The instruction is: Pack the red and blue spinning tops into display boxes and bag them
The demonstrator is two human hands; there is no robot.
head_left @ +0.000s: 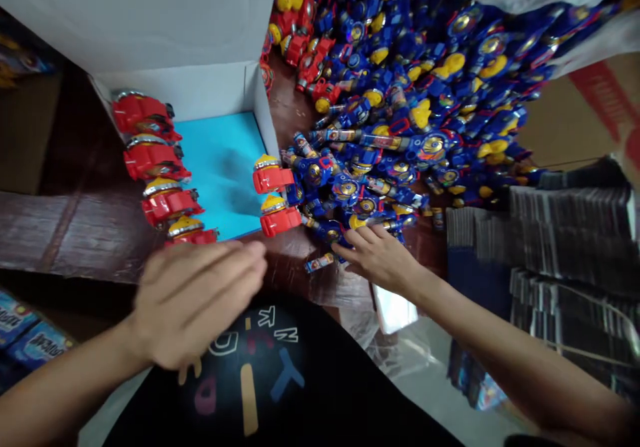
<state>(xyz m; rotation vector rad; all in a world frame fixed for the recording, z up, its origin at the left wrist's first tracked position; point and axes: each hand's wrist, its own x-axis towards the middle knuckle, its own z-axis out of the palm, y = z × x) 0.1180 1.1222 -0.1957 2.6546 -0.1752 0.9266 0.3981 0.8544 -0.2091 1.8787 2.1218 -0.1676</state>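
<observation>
Right grip (376,255) lay spread, unclenched, on the pile of blue toys (400,120), light rigid plastic best pinched by the body; left grip (197,307) hovered empty.

Toy packing workshop: heaped blue toys (400,87), open carton (220,160), stacked cards (565,233).

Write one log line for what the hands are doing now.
left hand: open, empty, near box | right hand: reaching blue toys
</observation>
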